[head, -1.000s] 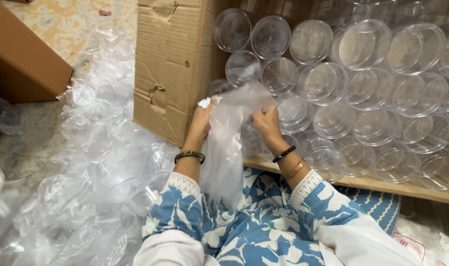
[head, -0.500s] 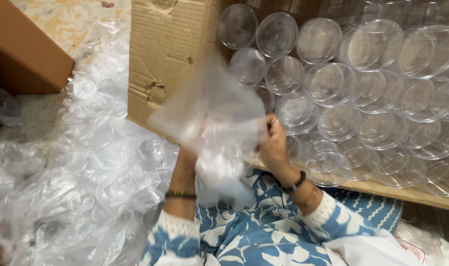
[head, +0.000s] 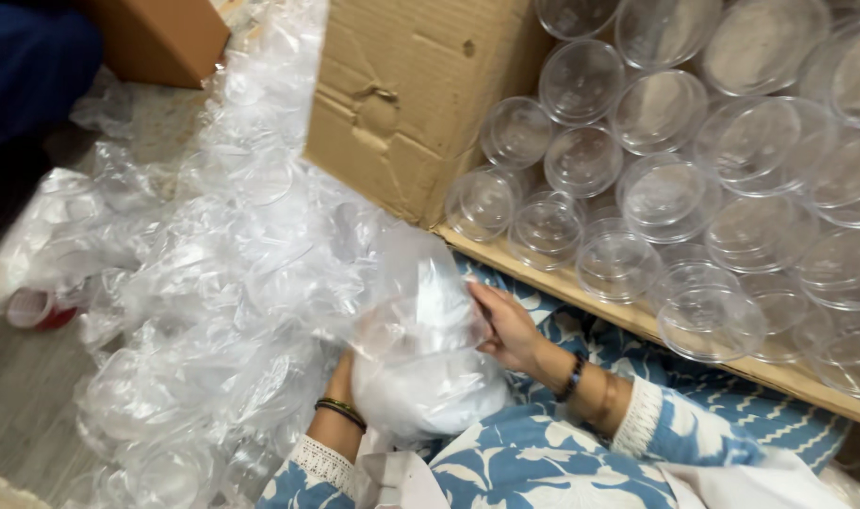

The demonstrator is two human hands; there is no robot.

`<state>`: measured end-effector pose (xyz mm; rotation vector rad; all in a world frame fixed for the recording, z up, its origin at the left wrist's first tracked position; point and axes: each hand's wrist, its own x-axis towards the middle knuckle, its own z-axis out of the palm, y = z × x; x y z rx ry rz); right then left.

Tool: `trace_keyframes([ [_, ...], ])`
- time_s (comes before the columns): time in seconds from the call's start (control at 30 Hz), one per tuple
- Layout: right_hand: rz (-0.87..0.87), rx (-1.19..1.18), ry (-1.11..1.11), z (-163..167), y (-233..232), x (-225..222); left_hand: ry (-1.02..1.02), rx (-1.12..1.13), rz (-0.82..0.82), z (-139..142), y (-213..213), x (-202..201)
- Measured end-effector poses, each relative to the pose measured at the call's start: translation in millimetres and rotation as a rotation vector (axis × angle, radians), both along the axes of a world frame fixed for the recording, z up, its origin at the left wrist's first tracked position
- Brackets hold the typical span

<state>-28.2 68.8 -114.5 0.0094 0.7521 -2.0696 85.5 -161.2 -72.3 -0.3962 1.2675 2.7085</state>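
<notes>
You have lowered the clear bag (head: pixel 425 339) since before; your right hand (head: pixel 507 327) clasps it, your left hand (head: pixel 341 379) is hidden, grip unclear. Loose plastic wrap (head: pixel 213 283) crowds nine o'clock, and the carton's edge (head: pixel 637 316) with stacked clear cups (head: pixel 694 179) blocks two o'clock.

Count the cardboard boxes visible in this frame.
2. A large open cardboard box lies on its side at centre, filled with clear plastic containers. A smaller closed box sits at top left. Others may lie outside the view.

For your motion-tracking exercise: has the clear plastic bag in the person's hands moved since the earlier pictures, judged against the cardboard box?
Yes. The clear plastic bag has come down and left, away from the cardboard box front, and now sits low by the lap, the right hand on its side.
</notes>
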Motion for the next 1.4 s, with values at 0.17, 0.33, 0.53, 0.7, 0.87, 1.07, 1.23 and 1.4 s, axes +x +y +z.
trace_keyframes([
  [0.17, 0.318, -0.019, -0.123, 0.5, -120.0, 12.7, -0.157, -0.219, 0.209, -10.2, -63.4, 21.4],
  [0.33, 0.121, 0.457, 0.953, 7.3, -203.2, -26.4, -0.319, -0.767, 0.529, 22.6, -188.1, -14.4],
  [0.53, -0.178, 0.768, 1.607, -1.6, -155.0, -40.6, 0.184, -0.856, 0.828, 68.9, -254.1, -26.0],
  [0.7, 0.201, 1.332, 1.815, -8.2, -108.0, -50.0, 0.291, -1.252, 0.985, 100.8, -243.9, -29.2],
  [0.87, 0.479, 1.427, 1.653, -3.6, -118.8, -72.2, 0.043, -2.108, 1.004, 99.6, -183.5, 14.1],
  [1.07, 0.692, 1.465, 1.622, 5.0, -152.3, -104.2, -0.363, -1.667, -0.312, -44.9, -3.8, -13.3],
  [1.23, 0.692, 1.437, 1.561, 0.7, -148.1, -111.2, -0.493, -1.346, -0.475, -135.5, 10.8, -14.4],
  [1.4, 0.792, 1.428, 1.489, 3.9, -165.5, -121.7, -0.517, -1.061, -0.437, -149.6, 4.9, -7.1],
])
